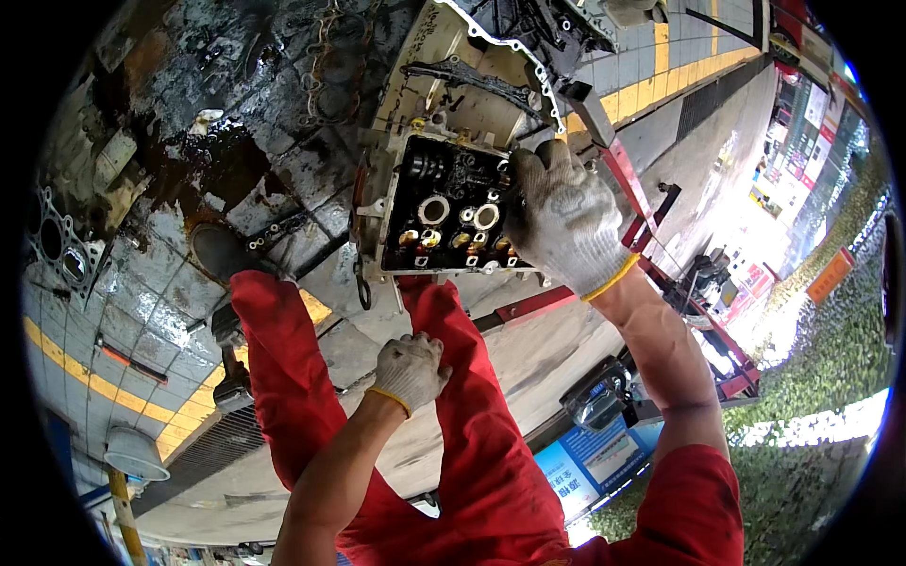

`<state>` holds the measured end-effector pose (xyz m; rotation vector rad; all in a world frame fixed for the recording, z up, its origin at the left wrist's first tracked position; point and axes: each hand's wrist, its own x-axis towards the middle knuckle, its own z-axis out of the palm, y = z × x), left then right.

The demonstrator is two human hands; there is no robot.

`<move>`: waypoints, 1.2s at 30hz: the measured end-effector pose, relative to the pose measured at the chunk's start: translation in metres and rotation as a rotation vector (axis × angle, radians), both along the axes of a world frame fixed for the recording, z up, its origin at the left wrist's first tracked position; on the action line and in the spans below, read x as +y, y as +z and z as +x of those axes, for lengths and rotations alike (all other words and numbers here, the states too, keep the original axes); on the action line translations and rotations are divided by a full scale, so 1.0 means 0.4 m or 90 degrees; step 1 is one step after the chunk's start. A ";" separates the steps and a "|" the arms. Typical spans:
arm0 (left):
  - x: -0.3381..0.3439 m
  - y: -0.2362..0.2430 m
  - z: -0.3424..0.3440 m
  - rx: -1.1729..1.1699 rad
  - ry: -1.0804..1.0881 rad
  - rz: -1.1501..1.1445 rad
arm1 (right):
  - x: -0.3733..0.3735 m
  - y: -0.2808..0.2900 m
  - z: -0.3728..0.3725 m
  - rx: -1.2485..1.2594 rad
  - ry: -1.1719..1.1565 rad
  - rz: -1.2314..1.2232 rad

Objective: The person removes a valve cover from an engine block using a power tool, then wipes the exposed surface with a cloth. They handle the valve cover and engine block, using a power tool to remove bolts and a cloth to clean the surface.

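An oily engine cylinder head (387, 247) sits between my legs, its pale metal rim around a blackened inside with two light round openings. My right hand (571, 212), in a grimy white knit glove, is closed over the right side of this part. Its fingertips and whatever they hold are hidden. In a matching glove with a yellow cuff, my left hand (411, 368) rests as a fist against my red-trousered leg (472, 396), just below the part. Nothing sticks out of that fist.
Beyond the cylinder head lies a large cover with a pale edge (514, 42). Red-and-grey steel arms (628, 179) run along the right. A metal gasket (61, 241) lies at far left near black oil on the tiles (222, 146). A bucket (135, 453) stands lower left.
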<state>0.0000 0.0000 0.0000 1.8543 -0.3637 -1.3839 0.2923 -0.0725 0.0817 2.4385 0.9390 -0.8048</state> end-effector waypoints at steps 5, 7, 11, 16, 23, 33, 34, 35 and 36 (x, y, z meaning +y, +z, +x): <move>-0.015 0.011 -0.018 0.014 0.027 -0.002 | -0.009 -0.007 -0.016 0.015 0.040 0.024; -0.005 0.005 -0.007 0.008 0.046 -0.005 | 0.000 -0.017 -0.026 -0.009 0.037 -0.001; 0.007 -0.005 0.003 0.009 0.071 -0.013 | 0.001 -0.022 -0.030 -0.009 -0.002 0.039; 0.020 -0.014 0.009 0.028 0.051 -0.033 | -0.008 -0.032 -0.049 0.004 -0.114 0.129; 0.034 -0.009 0.005 -0.004 0.083 -0.025 | -0.019 -0.040 -0.033 0.001 -0.062 0.124; 0.038 -0.013 -0.028 -0.140 0.167 -0.048 | -0.025 -0.016 0.000 -0.010 0.110 0.079; 0.041 -0.017 -0.030 -0.156 0.176 -0.036 | 0.037 0.025 0.011 0.010 0.077 -0.033; 0.042 -0.015 -0.038 -0.167 0.188 -0.029 | 0.096 0.061 0.022 0.036 0.048 -0.150; 0.035 -0.018 -0.052 -0.188 0.207 -0.013 | 0.161 0.087 0.042 0.024 0.046 -0.187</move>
